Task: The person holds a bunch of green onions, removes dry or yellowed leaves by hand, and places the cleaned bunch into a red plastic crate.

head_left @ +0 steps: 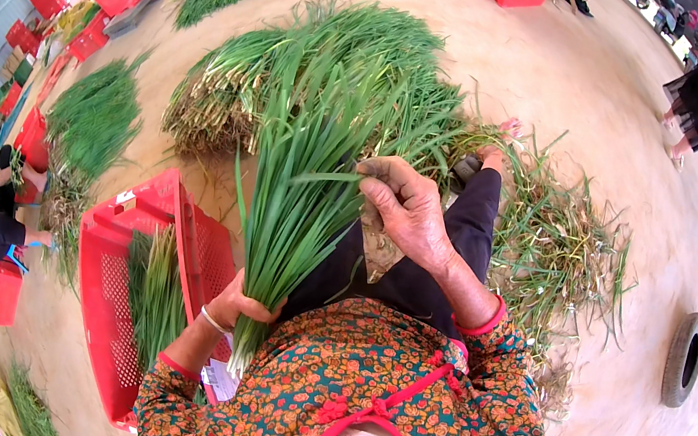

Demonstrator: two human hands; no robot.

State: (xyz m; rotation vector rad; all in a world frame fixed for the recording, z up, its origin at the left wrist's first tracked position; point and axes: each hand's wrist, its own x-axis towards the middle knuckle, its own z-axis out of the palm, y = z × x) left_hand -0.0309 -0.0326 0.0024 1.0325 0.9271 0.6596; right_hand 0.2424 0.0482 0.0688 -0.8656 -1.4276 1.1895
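In the head view, our left hand (pixel 241 303) grips the bunch of greens (pixel 291 222) near its pale ends; our right hand (pixel 410 214), farther forward, pinches a leaf (pixel 326 177). A red crate (pixel 106 299) stands left of our left hand.

Bunch of long, flat green leaves with whitish stem ends (pixel 296 200): gathered tightly near base, tips fanned outward, away from body. Single narrow green leaf blade (pixel 323 178): extended sideways across bunch.
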